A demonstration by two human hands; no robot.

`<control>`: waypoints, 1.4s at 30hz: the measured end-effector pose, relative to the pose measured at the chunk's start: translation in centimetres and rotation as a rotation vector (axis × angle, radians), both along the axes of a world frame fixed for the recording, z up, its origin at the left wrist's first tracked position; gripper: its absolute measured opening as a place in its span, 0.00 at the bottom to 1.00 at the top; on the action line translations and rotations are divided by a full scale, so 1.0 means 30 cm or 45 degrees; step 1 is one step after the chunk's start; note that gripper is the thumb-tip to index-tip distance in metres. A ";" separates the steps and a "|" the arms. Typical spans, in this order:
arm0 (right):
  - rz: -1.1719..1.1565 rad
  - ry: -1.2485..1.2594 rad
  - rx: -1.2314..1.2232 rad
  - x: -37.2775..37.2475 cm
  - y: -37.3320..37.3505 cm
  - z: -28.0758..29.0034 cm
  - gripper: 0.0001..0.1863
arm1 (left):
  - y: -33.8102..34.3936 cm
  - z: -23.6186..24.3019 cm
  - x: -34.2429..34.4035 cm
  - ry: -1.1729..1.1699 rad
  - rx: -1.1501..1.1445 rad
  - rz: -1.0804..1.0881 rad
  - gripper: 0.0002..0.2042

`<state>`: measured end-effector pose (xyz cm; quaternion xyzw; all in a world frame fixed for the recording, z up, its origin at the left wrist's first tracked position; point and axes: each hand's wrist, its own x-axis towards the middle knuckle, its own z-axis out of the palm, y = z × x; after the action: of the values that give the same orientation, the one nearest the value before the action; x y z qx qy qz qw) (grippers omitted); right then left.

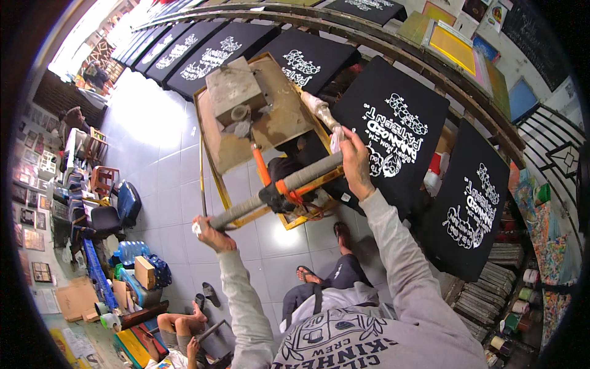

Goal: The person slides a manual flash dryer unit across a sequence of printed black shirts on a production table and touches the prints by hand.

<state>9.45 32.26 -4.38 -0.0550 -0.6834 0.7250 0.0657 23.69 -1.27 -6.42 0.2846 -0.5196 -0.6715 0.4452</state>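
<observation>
Gripping the squeegee handle (276, 194), both hands (212, 234) (356, 161) crowd printed black shirts (393, 132) beside the screen frame (246, 117).

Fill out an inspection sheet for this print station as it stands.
Surface: long curved table lined with black printed shirts.
Job's things: yellow-framed screen lifted off the table, a grey block on it; grey bar handle with orange clamp.
Clutter: boxes and water bottles on the tiled floor; ink pots at right.
Grippers: left hand and right hand each grip the bar.
Cables: nothing seen.
Surroundings: seated person at lower left; framed screens against the wall.
</observation>
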 end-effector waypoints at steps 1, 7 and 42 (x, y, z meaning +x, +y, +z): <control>-0.014 0.033 0.078 -0.006 0.008 0.005 0.25 | 0.012 0.004 0.014 -0.015 0.046 0.013 0.05; 0.133 0.040 0.028 -0.061 0.069 0.019 0.24 | 0.123 0.011 0.072 0.027 0.102 0.109 0.04; 0.700 0.696 1.390 -0.969 0.020 -0.298 0.35 | 0.156 0.002 0.241 -0.046 0.129 0.099 0.03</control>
<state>-19.63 32.87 -13.33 0.3481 -0.9000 0.2534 0.0678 30.93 3.41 -6.36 0.3387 -0.4816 -0.6738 0.4465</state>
